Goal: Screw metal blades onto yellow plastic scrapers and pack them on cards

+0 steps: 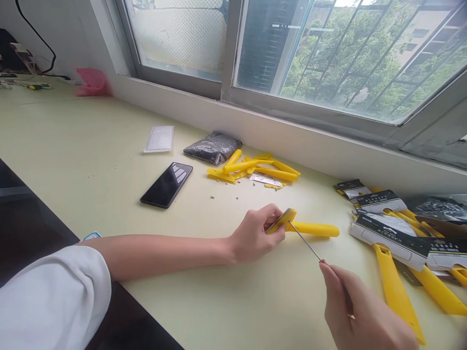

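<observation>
My left hand [258, 236] is closed around the head of a yellow plastic scraper [315, 229], whose round handle points right just above the table. Along the head's edge a thin flat strip shows. In my right hand [361, 306] is a screwdriver [306, 243] with a slim metal shaft; its tip meets the scraper head near the base of the handle. My fingers hide the screwdriver's grip. Beyond my hands lies a pile of yellow scraper parts [273, 172], with several small screws [237, 197] scattered in front of it.
A black phone [167, 184] lies left of the parts. Behind it are a white packet [159, 139] and a dark plastic-wrapped package [213, 147]. At right, black-and-white boxes [390, 240] and yellow scrapers [399, 296] crowd the table [204, 301]. A pink bag [93, 81] sits far left.
</observation>
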Demonstrator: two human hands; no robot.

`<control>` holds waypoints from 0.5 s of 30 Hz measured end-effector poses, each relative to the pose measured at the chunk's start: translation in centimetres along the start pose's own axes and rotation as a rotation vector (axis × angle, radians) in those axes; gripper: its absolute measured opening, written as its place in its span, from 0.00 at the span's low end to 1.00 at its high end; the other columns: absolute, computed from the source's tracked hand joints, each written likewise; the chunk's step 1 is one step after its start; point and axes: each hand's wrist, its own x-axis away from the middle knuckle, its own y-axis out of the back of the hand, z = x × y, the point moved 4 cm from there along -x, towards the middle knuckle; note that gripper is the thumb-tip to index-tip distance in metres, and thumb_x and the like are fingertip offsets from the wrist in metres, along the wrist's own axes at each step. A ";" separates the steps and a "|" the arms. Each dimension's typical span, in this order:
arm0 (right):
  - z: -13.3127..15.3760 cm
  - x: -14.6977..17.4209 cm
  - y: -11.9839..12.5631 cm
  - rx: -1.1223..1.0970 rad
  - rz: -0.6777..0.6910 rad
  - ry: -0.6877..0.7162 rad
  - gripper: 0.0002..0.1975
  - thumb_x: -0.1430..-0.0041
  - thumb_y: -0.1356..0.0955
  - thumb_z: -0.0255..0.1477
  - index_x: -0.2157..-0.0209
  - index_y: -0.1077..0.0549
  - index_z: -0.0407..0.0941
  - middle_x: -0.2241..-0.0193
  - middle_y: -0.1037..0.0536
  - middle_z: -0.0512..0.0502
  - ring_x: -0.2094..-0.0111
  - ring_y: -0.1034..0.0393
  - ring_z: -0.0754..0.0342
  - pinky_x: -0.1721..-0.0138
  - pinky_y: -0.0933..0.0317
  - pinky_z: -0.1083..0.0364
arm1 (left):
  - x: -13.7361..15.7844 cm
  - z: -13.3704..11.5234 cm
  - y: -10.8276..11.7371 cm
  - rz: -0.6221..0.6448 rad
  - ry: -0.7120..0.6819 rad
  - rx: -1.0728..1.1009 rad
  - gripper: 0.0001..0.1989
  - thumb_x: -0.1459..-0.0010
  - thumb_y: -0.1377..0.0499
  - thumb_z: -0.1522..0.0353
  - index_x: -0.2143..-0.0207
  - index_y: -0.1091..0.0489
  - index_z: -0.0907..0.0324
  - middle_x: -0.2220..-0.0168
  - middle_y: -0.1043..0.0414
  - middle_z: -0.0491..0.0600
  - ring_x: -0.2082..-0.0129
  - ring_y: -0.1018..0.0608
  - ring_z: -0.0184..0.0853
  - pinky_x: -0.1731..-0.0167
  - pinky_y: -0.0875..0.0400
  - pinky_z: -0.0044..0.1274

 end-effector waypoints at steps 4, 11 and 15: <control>0.3 0.0 -0.1 -0.225 0.087 -0.396 0.18 0.30 0.37 0.45 0.51 0.30 0.47 0.67 0.19 0.49 0.70 0.22 0.55 0.72 0.34 0.59 | 0.0 0.2 -0.1 0.001 -0.002 0.006 0.08 0.36 0.42 0.64 0.59 0.34 0.58 0.67 0.28 0.46 0.72 0.30 0.28 0.71 0.38 0.22; 0.4 0.1 0.0 -0.231 0.104 -0.447 0.19 0.29 0.40 0.46 0.63 0.28 0.48 0.76 0.25 0.52 0.81 0.35 0.57 0.75 0.41 0.55 | 0.1 -0.1 -0.1 0.015 -0.035 -0.015 0.06 0.36 0.42 0.65 0.60 0.34 0.58 0.68 0.29 0.46 0.72 0.30 0.28 0.71 0.38 0.22; 1.1 -0.1 0.1 -0.314 0.121 -0.507 0.19 0.30 0.40 0.48 0.55 0.30 0.48 0.72 0.22 0.52 0.79 0.31 0.58 0.75 0.37 0.58 | 0.0 0.0 -0.1 0.013 -0.024 -0.012 0.07 0.35 0.42 0.65 0.59 0.34 0.58 0.68 0.29 0.46 0.72 0.31 0.28 0.71 0.38 0.22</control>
